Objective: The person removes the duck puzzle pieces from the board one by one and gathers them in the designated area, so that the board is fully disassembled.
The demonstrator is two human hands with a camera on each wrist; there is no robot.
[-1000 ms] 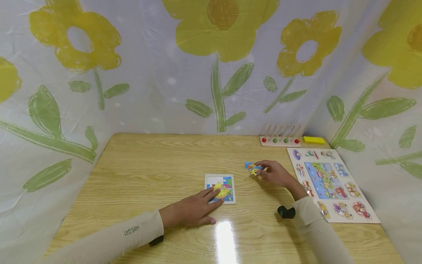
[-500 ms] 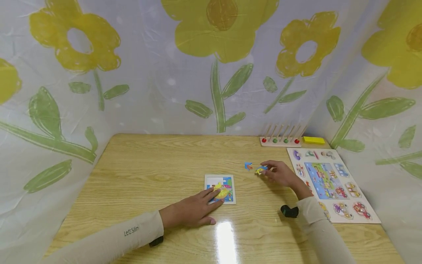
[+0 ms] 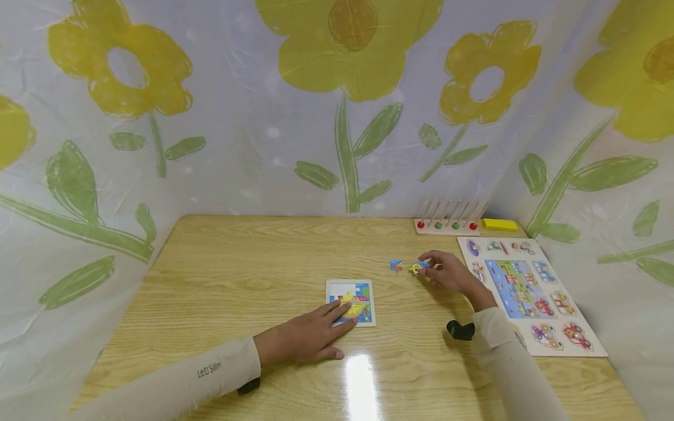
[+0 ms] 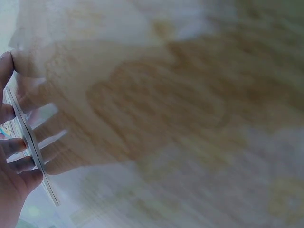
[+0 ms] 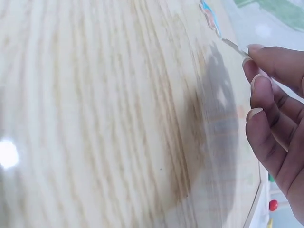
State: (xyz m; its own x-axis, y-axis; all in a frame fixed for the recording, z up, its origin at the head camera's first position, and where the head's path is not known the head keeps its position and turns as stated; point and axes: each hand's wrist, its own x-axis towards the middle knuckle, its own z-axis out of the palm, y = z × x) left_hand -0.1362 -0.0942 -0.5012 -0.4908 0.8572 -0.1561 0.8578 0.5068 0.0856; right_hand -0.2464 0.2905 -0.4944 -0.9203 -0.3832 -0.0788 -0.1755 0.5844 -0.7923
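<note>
My left hand (image 3: 308, 336) lies over a small framed jigsaw puzzle (image 3: 372, 310), fingers spread and fairly straight on its yellow and blue picture. A white gap shows at the puzzle's upper left. In the left wrist view the fingers (image 4: 14, 148) rest at the puzzle's edge (image 4: 34, 149). To the right, my right hand (image 3: 447, 273) pinches a yellow and blue jigsaw piece (image 3: 418, 268) between thumb and fingertips. The right wrist view shows this piece (image 5: 233, 46) edge-on, tilted off the table. A blue and orange jigsaw piece (image 3: 396, 266) lies just left of it.
A large vehicle-picture peg board (image 3: 521, 286) lies right of my right hand. Behind it stand a rack with upright sticks and coloured beads (image 3: 447, 226) and a yellow block (image 3: 500, 224). Flower-printed curtains (image 3: 237, 117) surround the wooden table (image 3: 226, 263).
My right hand has drawn the yellow and blue jigsaw piece to the right, apart from the blue and orange piece, then moved little. The left hand stays on the puzzle.
</note>
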